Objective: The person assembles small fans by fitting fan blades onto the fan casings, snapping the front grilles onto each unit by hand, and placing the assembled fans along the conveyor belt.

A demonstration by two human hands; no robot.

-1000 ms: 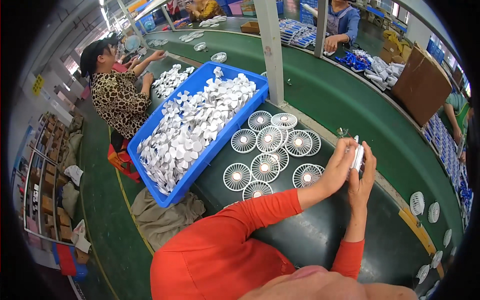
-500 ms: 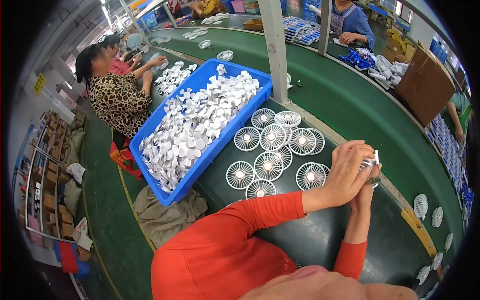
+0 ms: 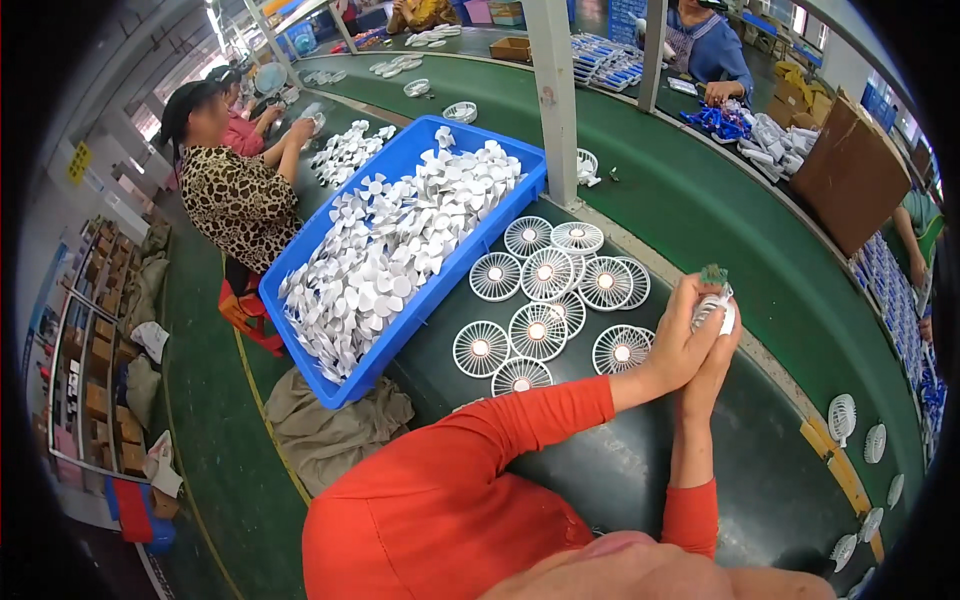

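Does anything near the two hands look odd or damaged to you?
Nothing looks clearly damaged. One slightly odd thing: a green piece, possibly a circuit board, shows uncovered just beyond the white fan part between the left hand and right hand. Nearby white fan grilles overlap loosely.

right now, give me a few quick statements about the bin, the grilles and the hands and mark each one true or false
1. The blue bin holds white blades. True.
2. Some grilles overlap on the table. True.
3. The bin is to the right of the grilles. False: it is to their left.
4. The left hand and right hand are both at one white part. True.
5. The right hand lies flat on the table. False: it is up at the white part, beside the left hand.
6. The grilles are square. False: they are round.
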